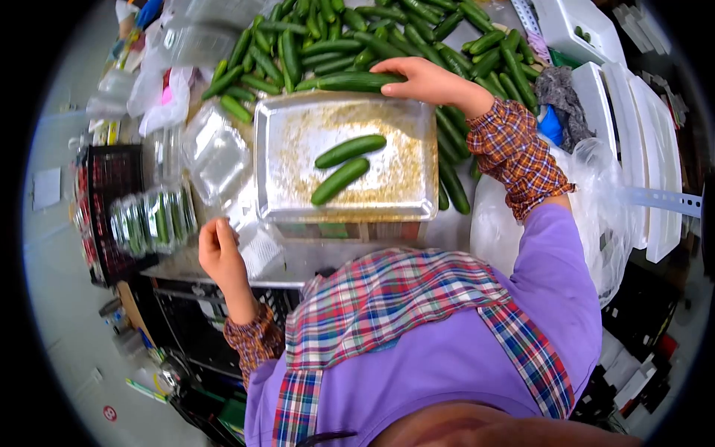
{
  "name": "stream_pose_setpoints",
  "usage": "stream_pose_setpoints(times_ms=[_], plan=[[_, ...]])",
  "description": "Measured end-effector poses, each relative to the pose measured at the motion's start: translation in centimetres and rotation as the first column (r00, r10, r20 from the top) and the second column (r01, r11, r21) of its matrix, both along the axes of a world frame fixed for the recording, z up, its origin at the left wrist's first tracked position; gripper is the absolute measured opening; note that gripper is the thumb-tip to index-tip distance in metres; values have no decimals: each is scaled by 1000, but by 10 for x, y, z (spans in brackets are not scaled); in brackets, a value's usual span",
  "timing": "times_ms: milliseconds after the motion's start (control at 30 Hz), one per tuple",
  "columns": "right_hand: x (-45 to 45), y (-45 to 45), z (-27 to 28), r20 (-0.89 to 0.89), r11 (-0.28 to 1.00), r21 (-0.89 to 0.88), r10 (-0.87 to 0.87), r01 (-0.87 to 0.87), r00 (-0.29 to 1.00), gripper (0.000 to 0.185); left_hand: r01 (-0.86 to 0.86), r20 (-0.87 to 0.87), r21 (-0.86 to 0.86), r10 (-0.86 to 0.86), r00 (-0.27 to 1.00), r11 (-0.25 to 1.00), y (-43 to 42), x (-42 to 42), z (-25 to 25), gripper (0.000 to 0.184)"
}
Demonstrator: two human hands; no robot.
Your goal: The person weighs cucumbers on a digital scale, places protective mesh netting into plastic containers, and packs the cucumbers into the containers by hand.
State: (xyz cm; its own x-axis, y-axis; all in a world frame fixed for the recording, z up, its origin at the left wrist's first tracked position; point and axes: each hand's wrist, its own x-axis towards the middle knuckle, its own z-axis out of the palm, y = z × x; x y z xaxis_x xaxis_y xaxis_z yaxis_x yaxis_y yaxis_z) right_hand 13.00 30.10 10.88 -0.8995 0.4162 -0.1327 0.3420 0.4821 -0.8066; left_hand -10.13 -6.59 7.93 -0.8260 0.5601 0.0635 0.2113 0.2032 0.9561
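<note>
My right hand (426, 82) is closed on one end of a long green cucumber (350, 81), thumb on the near side and fingers over the top. The cucumber lies at the far edge of an upturned metal tray (272, 160), against the pile of cucumbers (320, 41). Two more cucumbers rest side by side on the tray, an upper one (350, 151) and a lower one (340, 181). Left of the tray, my left hand (222, 252) hovers with its fingers curled in and nothing visible in them. Near it is a small printed white sheet (262, 253).
Clear plastic trays (217, 153) lie left of the metal tray. Beyond them, packed cucumbers (154, 220) sit by a dark crate (112, 179). On the right are a clear plastic bag (596, 216), white foam boxes (633, 160) and a grey cloth (564, 104).
</note>
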Motion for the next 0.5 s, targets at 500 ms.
stream_pose_setpoints(times_ms=[500], plan=[[-47,-74,-60,-12,829,542,173,-139,985,29,-4,50,91,0,999,996,-79,24,-2,18]])
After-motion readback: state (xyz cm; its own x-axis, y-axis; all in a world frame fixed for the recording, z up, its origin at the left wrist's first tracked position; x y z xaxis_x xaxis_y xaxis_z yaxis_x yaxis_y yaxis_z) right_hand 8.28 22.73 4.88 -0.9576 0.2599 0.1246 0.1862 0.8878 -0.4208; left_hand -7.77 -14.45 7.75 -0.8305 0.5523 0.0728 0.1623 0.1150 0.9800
